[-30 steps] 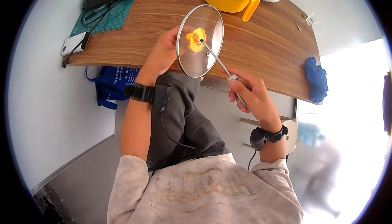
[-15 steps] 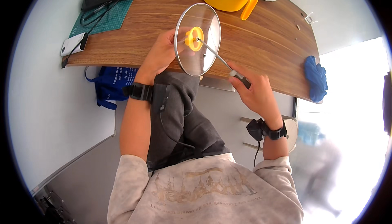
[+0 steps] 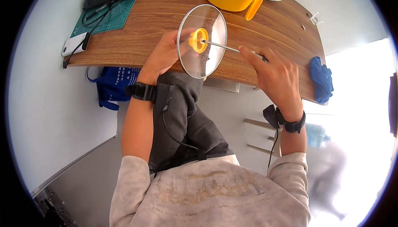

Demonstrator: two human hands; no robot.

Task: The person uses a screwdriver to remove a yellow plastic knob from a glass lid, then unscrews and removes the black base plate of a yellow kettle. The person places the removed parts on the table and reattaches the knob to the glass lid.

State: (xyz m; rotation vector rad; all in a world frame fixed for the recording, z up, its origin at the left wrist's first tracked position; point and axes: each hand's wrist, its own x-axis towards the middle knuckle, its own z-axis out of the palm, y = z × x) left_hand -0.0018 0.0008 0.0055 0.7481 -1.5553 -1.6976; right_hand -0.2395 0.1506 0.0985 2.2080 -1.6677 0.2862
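At twelve o'clock, the left hand [image 3: 163, 54] grips the lid [image 3: 212, 29] by its knob [image 3: 198, 41]. The right hand [image 3: 280, 77] has its fingers around the screwdriver [image 3: 224, 47], tip at the knob's centre, handle toward four o'clock.

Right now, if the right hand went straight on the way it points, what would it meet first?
Most likely the glass lid: the screwdriver in the right hand aims at the lid's yellow knob. The tip seems to reach the centre there, though depth is unclear in this view.
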